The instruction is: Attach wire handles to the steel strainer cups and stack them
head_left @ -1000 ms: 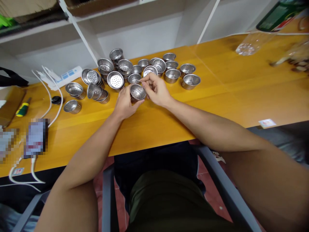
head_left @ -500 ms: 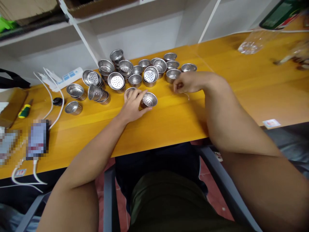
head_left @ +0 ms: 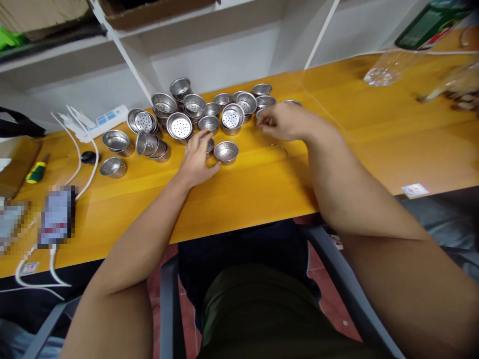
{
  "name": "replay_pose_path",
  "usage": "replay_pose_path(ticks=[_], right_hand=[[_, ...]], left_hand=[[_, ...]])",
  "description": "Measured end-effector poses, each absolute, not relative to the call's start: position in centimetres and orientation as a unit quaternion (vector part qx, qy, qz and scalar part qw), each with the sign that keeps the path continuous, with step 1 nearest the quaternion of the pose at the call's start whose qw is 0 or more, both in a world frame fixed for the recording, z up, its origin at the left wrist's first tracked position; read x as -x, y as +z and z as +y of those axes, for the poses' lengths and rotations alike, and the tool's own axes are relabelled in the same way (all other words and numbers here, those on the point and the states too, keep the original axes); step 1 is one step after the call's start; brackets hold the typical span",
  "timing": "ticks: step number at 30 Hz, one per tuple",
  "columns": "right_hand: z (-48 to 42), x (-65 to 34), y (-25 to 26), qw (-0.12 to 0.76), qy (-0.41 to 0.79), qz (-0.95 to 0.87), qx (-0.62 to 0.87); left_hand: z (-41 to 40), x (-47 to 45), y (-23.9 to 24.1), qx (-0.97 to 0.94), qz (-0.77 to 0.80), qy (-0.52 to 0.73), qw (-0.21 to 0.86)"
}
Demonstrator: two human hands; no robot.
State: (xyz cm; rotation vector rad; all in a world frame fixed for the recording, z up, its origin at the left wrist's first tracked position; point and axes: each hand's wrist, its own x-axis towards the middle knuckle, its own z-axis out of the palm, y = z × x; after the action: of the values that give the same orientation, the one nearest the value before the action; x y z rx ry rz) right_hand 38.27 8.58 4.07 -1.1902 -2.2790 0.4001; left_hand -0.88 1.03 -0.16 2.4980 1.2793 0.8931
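My left hand rests at the near edge of the cluster of small perforated metal cups, its fingers spread. A partly hidden cup shows between its fingers and thumb. Just right of the thumb, another metal cup stands with its mouth up. At the right side of the cluster is my right hand, its fingers curled together in front of a metal cup that is mostly covered. What those fingers hold, if anything, is hidden. A thin strand shows below the right hand.
Stacked metal cups fill the back middle. On the left are a power strip, white cables, a black cap, a screwdriver and a phone. A plastic bottle lies back right. White shelving stands behind.
My left hand has drawn back slightly left, off the right-hand cup, which now sits more upright. My right hand has moved left and covers more of the cup behind it.
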Motion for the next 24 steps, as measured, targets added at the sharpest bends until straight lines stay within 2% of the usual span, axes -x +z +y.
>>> replay_pose_path(ticks=[7,18,21,24], right_hand=[[4.0,-31.2,5.8,0.172,0.261,-0.882,0.352],[4.3,-30.0,4.6,0.211,0.216,-0.864,0.402],[4.7,-29.8,3.9,0.219,0.235,-0.854,0.409],[4.8,-29.2,3.3,0.235,0.262,-0.852,0.387]], left_hand=[[1.1,1.7,0.9,-0.808,0.501,0.291,0.107],[1.4,2.9,0.5,-0.738,0.591,0.304,0.114],[1.3,3.0,0.6,-0.749,0.557,0.342,0.107],[1.5,3.3,0.7,-0.785,0.457,0.406,0.1]])
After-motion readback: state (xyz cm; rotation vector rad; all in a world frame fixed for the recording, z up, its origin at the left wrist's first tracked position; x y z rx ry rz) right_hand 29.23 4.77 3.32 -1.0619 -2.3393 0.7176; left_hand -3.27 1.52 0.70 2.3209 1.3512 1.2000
